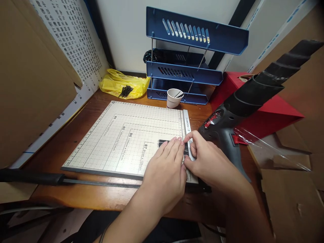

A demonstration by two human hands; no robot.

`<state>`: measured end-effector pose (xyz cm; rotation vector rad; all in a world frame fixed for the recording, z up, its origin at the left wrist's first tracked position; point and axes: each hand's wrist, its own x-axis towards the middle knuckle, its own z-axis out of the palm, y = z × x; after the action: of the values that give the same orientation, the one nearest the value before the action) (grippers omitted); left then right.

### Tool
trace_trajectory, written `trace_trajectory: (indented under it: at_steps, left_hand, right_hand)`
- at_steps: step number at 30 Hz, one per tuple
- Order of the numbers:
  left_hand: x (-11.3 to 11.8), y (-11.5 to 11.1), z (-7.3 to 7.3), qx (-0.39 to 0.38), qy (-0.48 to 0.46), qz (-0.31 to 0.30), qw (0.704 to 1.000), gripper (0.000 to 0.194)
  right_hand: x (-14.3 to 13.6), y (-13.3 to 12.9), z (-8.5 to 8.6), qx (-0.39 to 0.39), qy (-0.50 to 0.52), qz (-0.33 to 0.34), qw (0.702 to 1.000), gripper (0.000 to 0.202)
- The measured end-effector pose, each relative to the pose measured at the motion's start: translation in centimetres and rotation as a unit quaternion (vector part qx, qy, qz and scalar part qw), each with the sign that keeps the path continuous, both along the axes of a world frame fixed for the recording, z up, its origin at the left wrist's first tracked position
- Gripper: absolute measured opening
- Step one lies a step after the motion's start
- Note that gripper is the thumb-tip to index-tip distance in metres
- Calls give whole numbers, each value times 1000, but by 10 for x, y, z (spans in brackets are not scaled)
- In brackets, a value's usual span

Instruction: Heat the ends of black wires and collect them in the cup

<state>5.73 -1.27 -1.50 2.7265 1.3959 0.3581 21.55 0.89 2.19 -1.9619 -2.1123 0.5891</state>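
Your left hand (pixel 165 168) lies flat, fingers together, over thin black strips (pixel 161 143) on the cutting board (pixel 101 135), right hand (pixel 204 153) curled at their ends (can't tell if pinching); likely light, bendy, slippery, so hold mid-bundle.

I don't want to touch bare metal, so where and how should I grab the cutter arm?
Probably the thick black handle, coming from above at the left. It juts past the near left corner of the board, while the rest of the cutter arm is a thin bar along the near edge.
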Motion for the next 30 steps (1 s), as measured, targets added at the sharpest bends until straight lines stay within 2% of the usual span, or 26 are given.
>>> trace_trajectory:
  at_steps: [10,17,24,30]
  left_hand:
    - [1,1,-1,-3,-3,1,1000,58]
    - [3,1,-4,9,3,-1,1000,58]
    - [8,-2,-3,10,3,9,1000,59]
    - [10,-2,-3,11,0,11,1000,58]
  right_hand:
    - [3,1,-9,21,32,-24,999,35]
    - [3,-6,-6,49,81,-32,995,29]
    - [12,-13,-9,179,164,-173,955,25]
    - [9,-13,-10,179,153,-174,956,26]
